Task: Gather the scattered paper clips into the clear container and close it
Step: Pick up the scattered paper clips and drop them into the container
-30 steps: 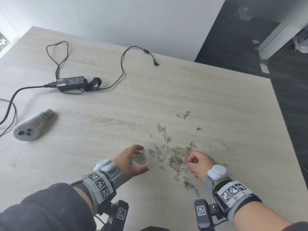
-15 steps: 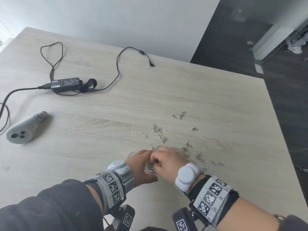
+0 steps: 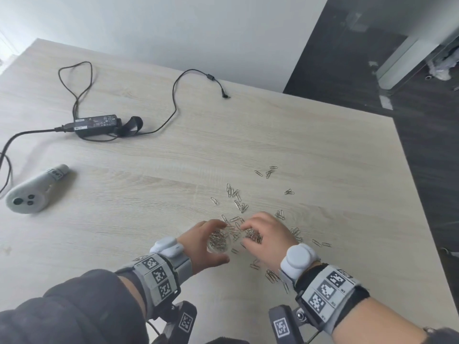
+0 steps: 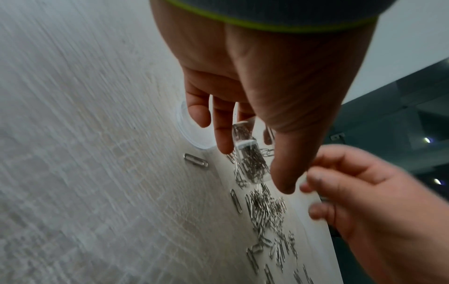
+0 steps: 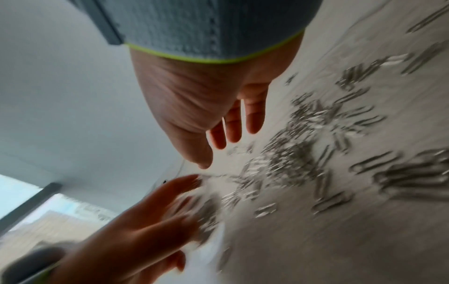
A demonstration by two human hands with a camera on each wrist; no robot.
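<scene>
While left hand cups one clear container, right hand hovers loosely curled, dozens of paper clips scattered.

Both forearms carry grey bands printed with black-and-white square markers, each topped by a rounded pale-grey puck at the wrist. A dark sleeve covers the left arm; the right band sits over a black cuff. Black camera mounts with similar markers hang beneath, and grey knit with a lime edge rims the wrist views
</scene>
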